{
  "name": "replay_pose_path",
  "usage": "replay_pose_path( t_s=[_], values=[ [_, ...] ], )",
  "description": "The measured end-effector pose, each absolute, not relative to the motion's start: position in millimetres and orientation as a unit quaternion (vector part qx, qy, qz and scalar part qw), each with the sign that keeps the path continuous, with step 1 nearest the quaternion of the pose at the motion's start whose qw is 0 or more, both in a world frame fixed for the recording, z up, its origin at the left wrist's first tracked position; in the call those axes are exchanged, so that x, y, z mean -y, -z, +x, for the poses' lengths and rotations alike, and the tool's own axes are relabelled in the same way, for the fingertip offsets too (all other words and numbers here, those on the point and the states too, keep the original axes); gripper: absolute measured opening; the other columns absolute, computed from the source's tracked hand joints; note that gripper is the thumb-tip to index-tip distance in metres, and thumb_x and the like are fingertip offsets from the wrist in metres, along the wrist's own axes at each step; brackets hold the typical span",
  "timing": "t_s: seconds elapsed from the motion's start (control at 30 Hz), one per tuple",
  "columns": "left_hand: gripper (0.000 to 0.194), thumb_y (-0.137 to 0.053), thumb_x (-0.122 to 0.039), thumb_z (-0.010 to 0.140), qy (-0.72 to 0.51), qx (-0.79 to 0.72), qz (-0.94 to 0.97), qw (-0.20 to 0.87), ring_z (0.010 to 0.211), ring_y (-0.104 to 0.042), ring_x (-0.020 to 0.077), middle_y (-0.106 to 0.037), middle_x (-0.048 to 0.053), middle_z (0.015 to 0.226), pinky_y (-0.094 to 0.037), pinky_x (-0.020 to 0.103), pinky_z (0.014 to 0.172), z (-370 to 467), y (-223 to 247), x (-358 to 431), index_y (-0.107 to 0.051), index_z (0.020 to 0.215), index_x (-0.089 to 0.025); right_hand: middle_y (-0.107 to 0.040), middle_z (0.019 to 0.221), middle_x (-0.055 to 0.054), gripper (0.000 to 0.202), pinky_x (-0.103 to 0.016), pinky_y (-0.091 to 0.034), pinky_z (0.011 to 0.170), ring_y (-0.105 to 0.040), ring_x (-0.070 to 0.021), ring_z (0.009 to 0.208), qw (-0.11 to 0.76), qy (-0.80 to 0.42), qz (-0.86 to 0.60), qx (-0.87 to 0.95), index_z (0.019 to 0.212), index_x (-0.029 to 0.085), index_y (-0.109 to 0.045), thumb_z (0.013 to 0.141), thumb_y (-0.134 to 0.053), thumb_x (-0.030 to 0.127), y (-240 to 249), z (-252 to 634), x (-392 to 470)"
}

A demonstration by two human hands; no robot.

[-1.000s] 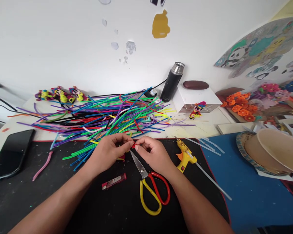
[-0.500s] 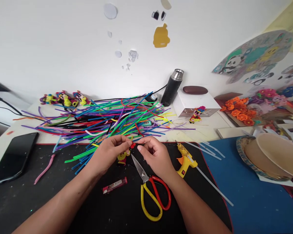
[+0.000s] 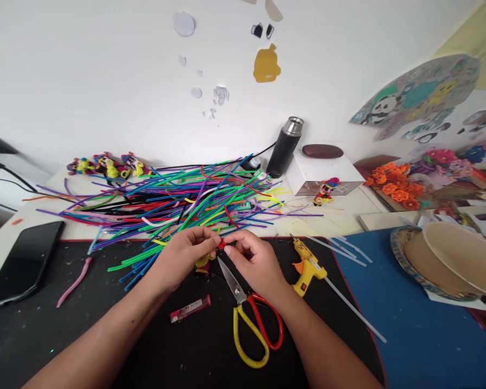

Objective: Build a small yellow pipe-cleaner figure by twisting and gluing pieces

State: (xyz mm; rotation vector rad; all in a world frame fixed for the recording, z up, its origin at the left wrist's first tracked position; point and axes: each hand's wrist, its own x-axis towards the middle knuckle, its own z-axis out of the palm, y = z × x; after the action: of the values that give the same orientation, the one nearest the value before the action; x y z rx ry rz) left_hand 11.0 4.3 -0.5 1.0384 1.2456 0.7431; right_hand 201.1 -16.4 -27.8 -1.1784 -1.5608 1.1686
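Note:
Between thumb and forefinger, my left hand (image 3: 186, 255) pinches a small red fuzzy piece (image 3: 221, 244), which looks like bent pipe cleaner. My right hand (image 3: 256, 262) is closed at the other side of this piece, thumb and forefinger on its edge; its remaining fingers are curled. Just under my left fingers lies a yellow and red fuzzy figure (image 3: 203, 266), partly hidden by the hand. Scissors (image 3: 238, 294) with one yellow and one red handle lie below the hands, tips pointing up at them. A small red case with a label (image 3: 190, 309) rests left of the scissors.
A heap of coloured pipe cleaners (image 3: 178, 194) spreads behind the hands. A yellow glue gun (image 3: 308, 267) with a glue stick lies at right. A phone (image 3: 24, 259) is at left. Black flask (image 3: 284, 148), white box (image 3: 328, 173) and finished figures (image 3: 111, 166) stand at the back.
My right fingertips have moved slightly left, closer to the red piece and my left fingers. The view has shifted a little; the things on the table stay put.

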Motion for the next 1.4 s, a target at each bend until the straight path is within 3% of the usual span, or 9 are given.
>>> replay_pose_path(
  t_s=[0.53, 1.07, 1.2, 1.4],
  values=[
    [0.041, -0.081, -0.058, 0.078, -0.33, -0.544, 0.465, 0.615, 0.053, -0.049, 0.0109, -0.066, -0.001, 0.064, -0.041, 0.021, 0.05, 9.3, 4.6, -5.5, -0.067, 0.075, -0.019, -0.051, 0.064, 0.006, 0.017, -0.026, -0.037, 0.055, -0.049, -0.0135, 0.057, 0.425, -0.487, -0.477, 0.596, 0.109, 0.022, -0.07, 0.097, -0.063, 0.033, 27.7, 201.4, 15.4],
    [0.047, -0.078, -0.064, 0.079, -0.311, -0.531, 0.502, 0.608, 0.054, -0.047, 0.0115, -0.058, -0.003, 0.066, -0.041, 0.022, 0.05, 13.1, 1.7, -1.4, -0.068, 0.078, -0.018, -0.053, 0.06, 0.005, 0.02, -0.024, -0.038, 0.049, -0.049, -0.0122, 0.05, 0.408, -0.529, -0.481, 0.567, 0.093, 0.022, -0.066, 0.097, -0.062, 0.041, 25.3, 200.9, 14.0],
    [0.048, -0.076, -0.065, 0.08, -0.307, -0.546, 0.522, 0.579, 0.056, -0.053, 0.014, -0.064, 0.0, 0.068, -0.045, 0.024, 0.052, 11.6, -1.2, -3.1, -0.069, 0.08, -0.018, -0.053, 0.06, 0.005, 0.02, -0.025, -0.038, 0.05, -0.048, -0.0123, 0.051, 0.404, -0.519, -0.489, 0.573, 0.093, 0.021, -0.067, 0.097, -0.06, 0.04, 28.5, 203.7, 11.9],
    [0.037, -0.067, -0.057, 0.087, -0.253, -0.565, 0.634, 0.464, 0.061, -0.06, 0.0171, -0.07, 0.0, 0.069, -0.042, 0.024, 0.057, 9.4, -16.5, -5.6, -0.073, 0.082, -0.021, -0.069, 0.077, 0.001, 0.013, -0.025, -0.039, 0.06, -0.06, -0.0146, 0.066, 0.325, -0.437, -0.541, 0.64, 0.093, 0.021, -0.071, 0.097, -0.061, 0.028, 27.6, 214.3, 8.0]
  ],
)
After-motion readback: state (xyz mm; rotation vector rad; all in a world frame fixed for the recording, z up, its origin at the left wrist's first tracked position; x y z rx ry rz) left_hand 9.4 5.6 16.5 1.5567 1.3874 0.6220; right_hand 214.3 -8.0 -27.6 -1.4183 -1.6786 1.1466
